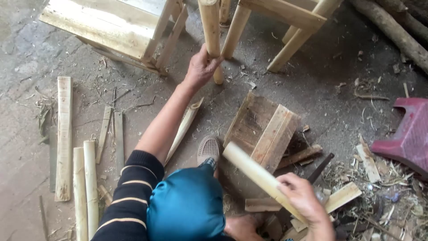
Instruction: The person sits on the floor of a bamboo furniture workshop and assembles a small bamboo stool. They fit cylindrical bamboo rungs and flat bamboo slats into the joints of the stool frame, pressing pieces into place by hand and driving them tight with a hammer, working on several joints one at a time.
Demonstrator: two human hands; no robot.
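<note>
A pale wooden stool frame (285, 18) stands at the far side of the dusty concrete floor (321, 89), and a weathered wooden chopping block (261, 129) lies nearer, in the middle. A pale round bamboo pole (211, 33) is held upright at the far centre, the left hand (201, 67) closed around its lower part, its foot just beyond the block. A shorter pale bamboo length (258, 176) is gripped at its near end by the right hand (303, 196), its long axis slanting far-left over the block, toward the upright pole.
</note>
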